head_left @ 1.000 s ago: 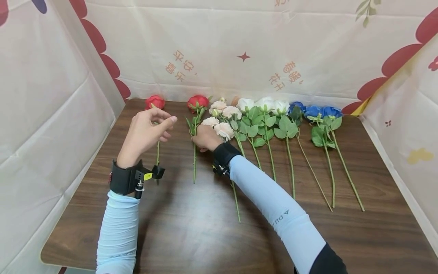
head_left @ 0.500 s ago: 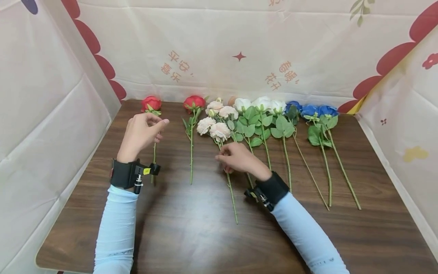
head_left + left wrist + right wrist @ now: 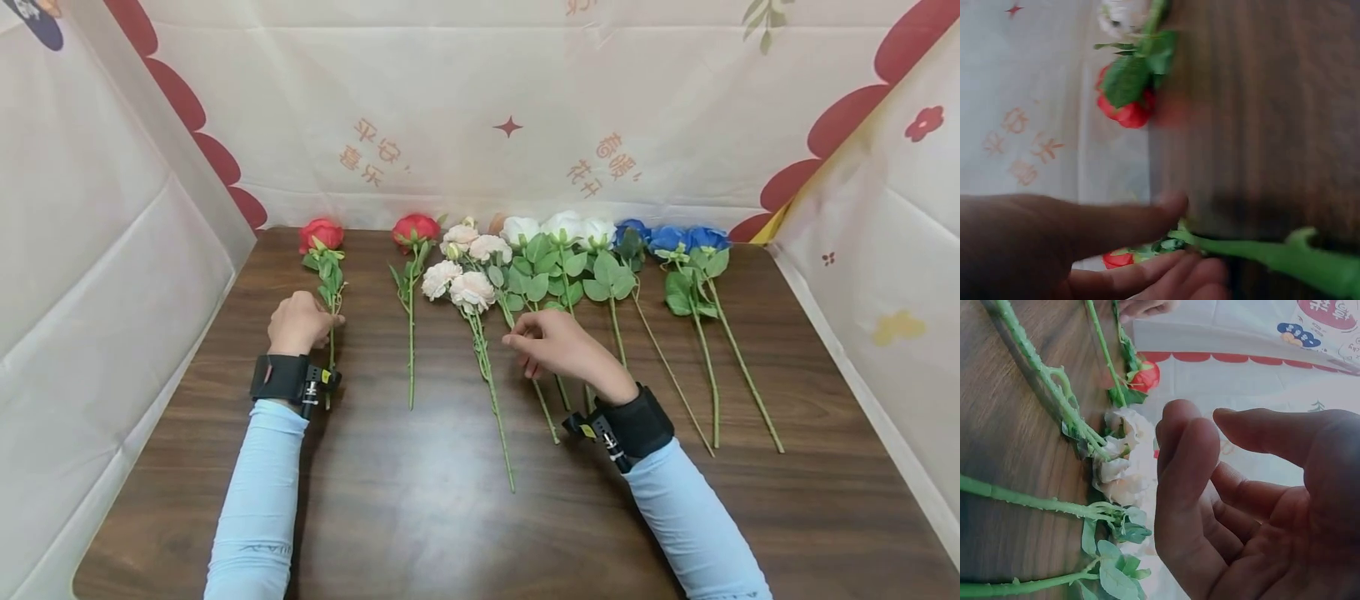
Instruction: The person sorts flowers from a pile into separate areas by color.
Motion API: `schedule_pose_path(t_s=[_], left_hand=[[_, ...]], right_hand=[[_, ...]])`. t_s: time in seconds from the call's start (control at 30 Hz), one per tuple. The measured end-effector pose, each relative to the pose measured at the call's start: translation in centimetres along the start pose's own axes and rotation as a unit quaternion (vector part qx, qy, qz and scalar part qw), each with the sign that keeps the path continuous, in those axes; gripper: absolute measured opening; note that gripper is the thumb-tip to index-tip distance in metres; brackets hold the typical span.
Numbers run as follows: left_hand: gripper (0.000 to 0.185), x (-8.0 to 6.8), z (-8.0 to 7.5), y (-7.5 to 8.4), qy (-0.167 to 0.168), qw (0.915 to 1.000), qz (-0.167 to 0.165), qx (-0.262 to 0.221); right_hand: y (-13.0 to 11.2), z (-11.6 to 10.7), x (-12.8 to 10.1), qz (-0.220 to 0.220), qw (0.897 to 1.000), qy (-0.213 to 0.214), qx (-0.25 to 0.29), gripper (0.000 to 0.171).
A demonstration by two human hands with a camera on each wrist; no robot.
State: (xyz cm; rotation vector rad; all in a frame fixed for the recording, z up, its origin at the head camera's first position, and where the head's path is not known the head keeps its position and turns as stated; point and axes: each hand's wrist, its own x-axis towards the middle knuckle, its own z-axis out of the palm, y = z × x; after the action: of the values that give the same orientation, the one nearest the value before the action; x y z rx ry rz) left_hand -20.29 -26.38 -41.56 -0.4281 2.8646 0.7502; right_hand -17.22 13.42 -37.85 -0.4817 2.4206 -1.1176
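Observation:
My left hand (image 3: 298,323) is at the stem of the leftmost red rose (image 3: 321,235), which lies on the brown table (image 3: 390,517). In the left wrist view the green stem (image 3: 1260,253) runs between the thumb (image 3: 1129,222) and the curled fingers; the thumb is blurred. Loosely bent and holding nothing, my right hand (image 3: 558,343) hovers above the stems of the pale pink flowers (image 3: 472,292) and white roses (image 3: 562,227). In the right wrist view its thumb (image 3: 1272,434) stands slightly apart from the fingertips (image 3: 1194,437).
A second red rose (image 3: 415,231) lies between the left rose and the pink flowers. Blue roses (image 3: 686,240) lie at the right, stems toward the front. A printed cloth (image 3: 465,83) rises behind the table, with more cloth on both sides.
My right hand has left the second red rose and drawn back to the right. My left hand has lowered onto the leftmost rose's stem. The head view has shifted slightly.

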Motion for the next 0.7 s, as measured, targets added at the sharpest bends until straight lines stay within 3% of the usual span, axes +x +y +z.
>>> schedule_pose_path(t_s=[0.2, 0.37, 0.7], left_hand=[[0.025, 0.39, 0.8, -0.18, 0.004, 0.9999, 0.015, -0.006], [0.03, 0.09, 0.46, -0.06, -0.007, 0.9994, 0.018, -0.029], [0.033, 0.06, -0.16, 0.42, -0.022, 0.9982, 0.051, -0.025]], right_hand=[[0.06, -0.16, -0.3, -0.009, 1.0, 0.007, 0.006, 0.026], [0.09, -0.13, -0.09, -0.007, 1.0, -0.001, 0.007, 0.029], [0.48, -0.16, 0.05, -0.006, 1.0, -0.007, 0.014, 0.032]])
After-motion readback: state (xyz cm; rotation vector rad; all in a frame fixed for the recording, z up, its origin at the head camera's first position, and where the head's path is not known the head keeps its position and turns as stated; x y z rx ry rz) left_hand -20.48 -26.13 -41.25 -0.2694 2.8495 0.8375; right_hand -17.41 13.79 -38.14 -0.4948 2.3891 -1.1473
